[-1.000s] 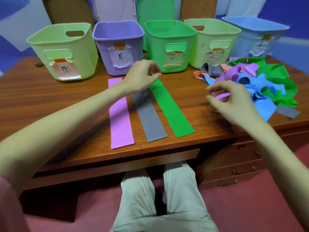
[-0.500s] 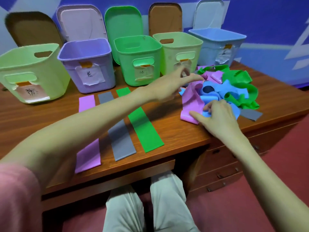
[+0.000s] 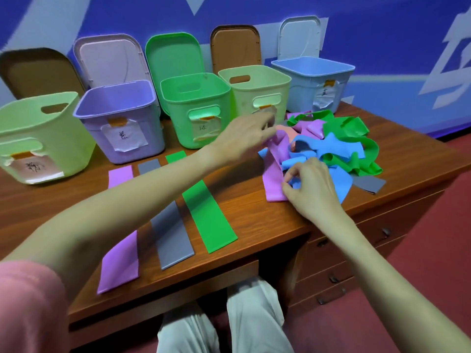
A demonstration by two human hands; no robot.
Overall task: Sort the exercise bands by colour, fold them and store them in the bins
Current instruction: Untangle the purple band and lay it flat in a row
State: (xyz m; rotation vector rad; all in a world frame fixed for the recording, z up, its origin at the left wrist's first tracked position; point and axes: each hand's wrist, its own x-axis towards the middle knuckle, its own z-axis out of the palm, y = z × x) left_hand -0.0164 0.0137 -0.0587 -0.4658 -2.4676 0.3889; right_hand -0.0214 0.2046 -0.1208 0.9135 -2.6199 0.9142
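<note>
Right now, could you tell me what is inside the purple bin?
The purple bin stands open, and only its bare inner walls show near the rim. Its front wall hides the floor, so I cannot tell whether any bands lie at the bottom.

Wooden desk (image 3: 254,212), drawers on its right side; five open bins in a row along the far edge: light green bin (image 3: 38,138) at left, purple bin (image 3: 122,123), green bin (image 3: 196,108), pale green bin (image 3: 254,90), blue bin (image 3: 313,82) at right. Three bands lie flat side by side toward the near edge: purple band (image 3: 119,261), grey band (image 3: 170,238), green band (image 3: 209,215). Tangled pile of bands (image 3: 339,149) near the right edge, one flat grey piece (image 3: 369,183) at its right.
</note>
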